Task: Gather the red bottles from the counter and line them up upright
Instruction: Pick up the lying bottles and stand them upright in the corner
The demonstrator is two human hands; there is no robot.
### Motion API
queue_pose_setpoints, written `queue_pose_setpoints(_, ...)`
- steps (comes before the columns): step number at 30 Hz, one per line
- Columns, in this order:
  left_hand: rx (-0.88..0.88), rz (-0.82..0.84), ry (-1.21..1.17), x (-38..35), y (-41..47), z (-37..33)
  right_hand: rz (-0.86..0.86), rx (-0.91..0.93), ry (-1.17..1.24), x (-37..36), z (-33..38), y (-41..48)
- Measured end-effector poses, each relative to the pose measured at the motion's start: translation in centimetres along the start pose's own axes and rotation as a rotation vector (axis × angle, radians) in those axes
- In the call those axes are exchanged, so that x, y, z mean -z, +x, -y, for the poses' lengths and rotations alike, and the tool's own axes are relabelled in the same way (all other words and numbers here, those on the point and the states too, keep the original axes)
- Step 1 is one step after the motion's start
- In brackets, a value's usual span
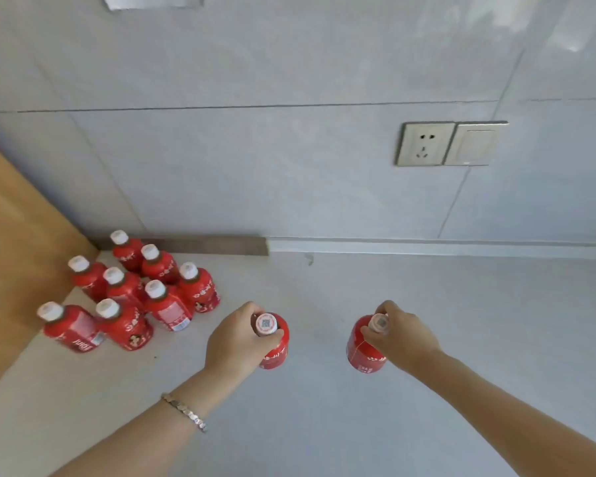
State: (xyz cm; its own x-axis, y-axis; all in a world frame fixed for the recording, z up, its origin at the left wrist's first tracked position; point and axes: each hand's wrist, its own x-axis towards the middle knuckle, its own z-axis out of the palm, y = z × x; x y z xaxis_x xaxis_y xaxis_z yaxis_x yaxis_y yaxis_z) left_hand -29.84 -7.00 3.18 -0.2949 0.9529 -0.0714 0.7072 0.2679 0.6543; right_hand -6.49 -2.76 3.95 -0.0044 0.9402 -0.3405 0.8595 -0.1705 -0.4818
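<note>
On the near counter [427,304] my left hand [234,342] grips one bottle [276,352] by its cap, my right hand [401,335] another bottle [363,352]. Both are mid-carry, I judge; next they stand beside the upright group [131,294] far left.

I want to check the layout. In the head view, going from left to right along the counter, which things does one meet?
Wooden panel → group of upright red bottles → left hand gripping a bottle → right hand gripping another bottle.
</note>
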Motion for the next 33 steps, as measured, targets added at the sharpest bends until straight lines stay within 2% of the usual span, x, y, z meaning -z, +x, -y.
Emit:
queue_pose_setpoints(7,0.204,-0.144,-0.001,10.7,1.8,15.2,0.158,0.110,-0.048,-10.7,14.8,1.0)
queue_pose_setpoints(11,0.320,-0.152,0.026,13.6,3.4,21.6,0.225,0.149,-0.098,-14.9,20.3,1.3)
queue_pose_setpoints(14,0.403,-0.228,-0.022,15.1,5.2,24.6,0.254,0.166,-0.117,-17.2,23.1,1.5)
queue_pose_setpoints(21,0.370,-0.271,0.032,16.0,5.8,27.4,0.269,0.253,-0.127,-21.4,27.5,2.4)
queue_pose_setpoints(24,0.355,-0.255,0.164,16.5,4.8,27.1,0.258,0.283,-0.129,-22.5,28.9,2.9)
queue_pose_setpoints(27,0.224,-0.278,0.246,16.5,3.5,25.9,0.272,0.264,-0.115,-22.8,28.9,3.2)
queue_pose_setpoints(29,0.094,-0.161,0.222,15.8,2.9,24.6,0.316,0.242,-0.084,-22.3,27.9,3.2)
queue_pose_setpoints(33,0.070,0.255,0.233,12.4,3.2,21.0,0.442,0.249,-0.134,-20.0,23.6,3.1)
